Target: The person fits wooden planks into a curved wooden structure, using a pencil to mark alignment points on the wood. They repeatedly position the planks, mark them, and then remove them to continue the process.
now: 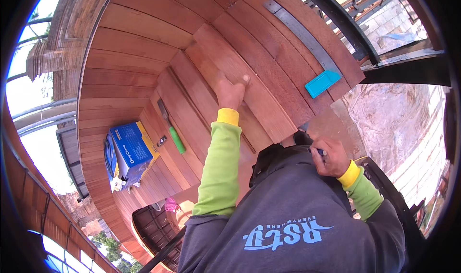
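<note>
My left hand is closed on a loose reddish-brown wooden plank, its thumb lying on the top face and its other fingers mostly hidden. The plank rests at a slant over other boards of the same wood. Close to my body, beyond the plank's near end, my right hand is closed round a thin dark stick, perhaps a pencil; only its end shows. A try square with a turquoise handle and a long metal blade lies on the boards to the right of the plank.
Left of my left hand lie a green-handled chisel, a small metal piece and a blue and yellow box. The wooden surface curves away at the left. Dark metal beams border the right side.
</note>
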The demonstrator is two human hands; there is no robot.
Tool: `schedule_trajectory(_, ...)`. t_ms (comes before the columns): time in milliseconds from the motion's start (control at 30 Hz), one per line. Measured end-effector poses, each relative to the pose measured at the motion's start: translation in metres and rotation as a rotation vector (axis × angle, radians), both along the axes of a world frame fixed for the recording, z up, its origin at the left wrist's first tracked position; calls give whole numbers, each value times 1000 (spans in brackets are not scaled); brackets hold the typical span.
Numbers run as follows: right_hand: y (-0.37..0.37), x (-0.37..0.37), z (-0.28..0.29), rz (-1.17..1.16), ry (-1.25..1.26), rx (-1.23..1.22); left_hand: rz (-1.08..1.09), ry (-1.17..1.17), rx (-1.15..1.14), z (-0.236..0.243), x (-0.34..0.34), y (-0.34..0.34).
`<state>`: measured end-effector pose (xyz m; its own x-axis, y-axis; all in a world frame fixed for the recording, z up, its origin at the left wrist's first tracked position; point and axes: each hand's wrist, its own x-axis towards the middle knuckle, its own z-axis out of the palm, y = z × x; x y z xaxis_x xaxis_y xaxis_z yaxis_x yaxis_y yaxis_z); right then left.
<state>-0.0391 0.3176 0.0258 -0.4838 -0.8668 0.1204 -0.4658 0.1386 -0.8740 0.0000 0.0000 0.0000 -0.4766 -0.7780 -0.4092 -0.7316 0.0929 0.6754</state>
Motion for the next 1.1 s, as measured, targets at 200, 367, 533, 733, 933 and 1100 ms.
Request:
schedule_trajectory(200,55,7,-8,-422,-252,-35,-47,-179,-319,2,-9,11)
schedule_trajectory(367,41,2,-17,-407,-278,-7,-53,-273,-213,30,-20,13)
schedule_trajectory(533,42,-8,-19,-392,-131,138,152,20,-173,34,-1,21)
schedule_trajectory(733,37,-9,-31,-296,-146,116,448,711,242,21,66,21)
schedule_trajectory(933,-13,-3,26,50,-170,96,482,1070,289,65,83,66)
schedule_trajectory(1100,-42,0,47,161,15,28,488,1043,246,69,49,111)
